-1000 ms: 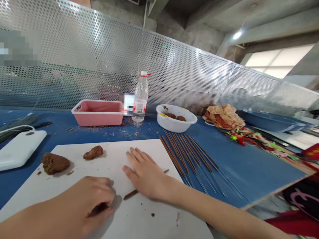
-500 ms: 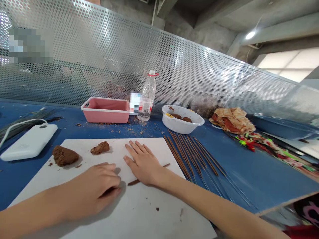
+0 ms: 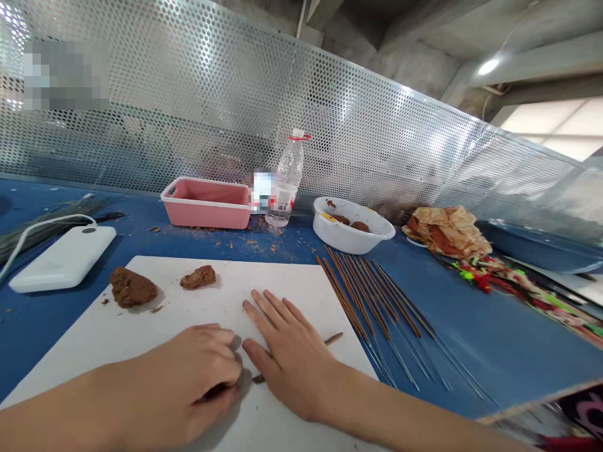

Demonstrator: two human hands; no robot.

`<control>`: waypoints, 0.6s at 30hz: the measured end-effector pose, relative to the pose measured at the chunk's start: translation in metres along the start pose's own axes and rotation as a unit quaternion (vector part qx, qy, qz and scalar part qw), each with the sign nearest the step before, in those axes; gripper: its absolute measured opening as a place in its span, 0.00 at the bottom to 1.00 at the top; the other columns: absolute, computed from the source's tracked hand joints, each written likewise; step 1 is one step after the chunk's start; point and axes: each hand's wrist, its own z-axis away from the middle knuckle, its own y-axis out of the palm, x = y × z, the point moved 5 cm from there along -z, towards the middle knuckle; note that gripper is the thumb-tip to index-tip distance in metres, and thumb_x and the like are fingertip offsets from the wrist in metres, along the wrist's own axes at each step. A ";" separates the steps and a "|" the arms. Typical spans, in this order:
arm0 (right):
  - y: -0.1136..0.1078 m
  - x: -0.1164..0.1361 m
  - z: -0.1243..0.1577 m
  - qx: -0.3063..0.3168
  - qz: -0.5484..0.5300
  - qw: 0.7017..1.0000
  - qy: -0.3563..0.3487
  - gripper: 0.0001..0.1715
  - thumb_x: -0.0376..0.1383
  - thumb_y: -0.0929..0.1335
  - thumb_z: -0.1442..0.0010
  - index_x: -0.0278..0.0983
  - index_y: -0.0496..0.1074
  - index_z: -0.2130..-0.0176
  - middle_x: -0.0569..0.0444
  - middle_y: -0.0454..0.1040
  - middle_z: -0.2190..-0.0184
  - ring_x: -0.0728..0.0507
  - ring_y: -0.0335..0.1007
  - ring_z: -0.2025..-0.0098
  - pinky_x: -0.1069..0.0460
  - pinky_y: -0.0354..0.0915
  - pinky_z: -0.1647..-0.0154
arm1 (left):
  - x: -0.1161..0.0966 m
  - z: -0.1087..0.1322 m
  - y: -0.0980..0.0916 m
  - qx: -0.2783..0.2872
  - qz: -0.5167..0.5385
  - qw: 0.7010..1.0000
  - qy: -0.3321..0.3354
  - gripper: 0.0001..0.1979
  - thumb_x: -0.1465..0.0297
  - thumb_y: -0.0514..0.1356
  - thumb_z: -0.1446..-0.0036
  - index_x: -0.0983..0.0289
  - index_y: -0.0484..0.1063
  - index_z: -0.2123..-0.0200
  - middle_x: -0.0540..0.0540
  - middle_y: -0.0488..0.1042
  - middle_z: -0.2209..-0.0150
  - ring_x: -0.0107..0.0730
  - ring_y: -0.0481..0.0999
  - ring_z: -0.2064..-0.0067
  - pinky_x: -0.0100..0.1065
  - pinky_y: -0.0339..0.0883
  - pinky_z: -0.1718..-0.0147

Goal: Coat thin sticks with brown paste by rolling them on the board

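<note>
My right hand (image 3: 294,355) lies flat with its fingers stretched out, palm down over a thin brown clay roll (image 3: 334,338). Only the two ends of the roll stick out from under the hand; its middle is hidden. Close by on the left, my left hand (image 3: 202,370) rests on the white board (image 3: 226,314) with its fingers curled in. Whether anything is inside that loose fist is hidden. Beyond my hands, a larger brown clay lump (image 3: 133,287) and a smaller clay lump (image 3: 198,277) sit on the board among crumbs.
Several brown-coated sticks with bare wire ends (image 3: 365,295) lie right of the board. Behind stand a pink bin (image 3: 207,216), a water bottle (image 3: 285,182) and a white basin (image 3: 348,238) holding brown lumps. A white power bank (image 3: 63,260) is on the left, crumpled paper (image 3: 450,229) on the right.
My right hand has slid toward me over the board, and the clay roll has moved the same way beneath it. My left hand stays curled in about the same place. The view has shifted slightly.
</note>
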 end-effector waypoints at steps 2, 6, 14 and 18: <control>-0.002 -0.005 -0.018 -0.012 0.001 1.000 -0.011 0.36 0.51 0.54 0.19 0.40 0.56 0.22 0.51 0.47 0.20 0.38 0.40 0.18 0.34 0.44 0.19 | 0.006 -0.003 -0.001 0.020 0.004 1.000 -0.001 0.13 0.71 0.57 0.32 0.57 0.63 0.72 0.48 0.76 0.72 0.36 0.73 0.67 0.39 0.65 0.61; -0.009 -0.017 -0.058 -0.035 0.007 0.999 -0.013 0.36 0.50 0.55 0.19 0.39 0.57 0.23 0.51 0.49 0.20 0.37 0.41 0.18 0.35 0.44 0.19 | 0.016 -0.010 -0.009 0.005 -0.024 0.999 -0.023 0.16 0.72 0.54 0.31 0.59 0.57 0.73 0.49 0.71 0.74 0.38 0.70 0.67 0.39 0.60 0.66; -0.005 -0.005 -0.068 -0.016 0.017 1.000 0.011 0.37 0.49 0.55 0.19 0.33 0.56 0.23 0.44 0.47 0.20 0.35 0.39 0.18 0.34 0.45 0.19 | 0.019 -0.014 -0.013 -0.007 -0.031 0.999 -0.042 0.15 0.75 0.58 0.36 0.59 0.59 0.75 0.50 0.72 0.74 0.38 0.72 0.66 0.37 0.60 0.65; 0.003 0.005 -0.032 -0.016 0.029 0.999 -0.017 0.35 0.48 0.55 0.19 0.36 0.56 0.22 0.45 0.47 0.20 0.36 0.39 0.18 0.34 0.47 0.19 | 0.014 -0.013 -0.011 0.023 0.007 1.000 -0.019 0.14 0.74 0.58 0.36 0.58 0.59 0.74 0.50 0.75 0.71 0.39 0.72 0.65 0.41 0.60 0.59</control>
